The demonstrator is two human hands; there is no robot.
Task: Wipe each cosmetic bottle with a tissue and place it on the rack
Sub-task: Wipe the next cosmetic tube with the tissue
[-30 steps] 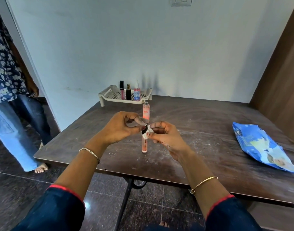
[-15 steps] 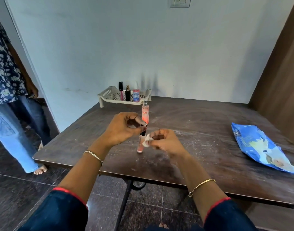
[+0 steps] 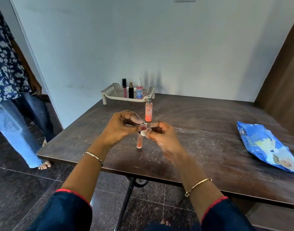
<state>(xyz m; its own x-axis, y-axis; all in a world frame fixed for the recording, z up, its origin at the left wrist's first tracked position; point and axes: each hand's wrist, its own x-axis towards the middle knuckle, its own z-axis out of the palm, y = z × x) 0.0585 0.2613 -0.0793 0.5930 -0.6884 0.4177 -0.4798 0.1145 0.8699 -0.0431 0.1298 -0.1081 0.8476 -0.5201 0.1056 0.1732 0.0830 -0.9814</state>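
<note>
Head view: the left hand pinches the dark cap of a peach tube, held upright over the tabletop. The right hand curls round a tissue pressed to its neck. Wiping seems under way; next, the tube must go to the rack, beside 3 bottles.

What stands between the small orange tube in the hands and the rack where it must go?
The tall orange spray bottle stands upright on the table just beyond the left hand and right hand, in front of the rack's right end. Nothing else visible lies between the small orange tube and it.
</note>
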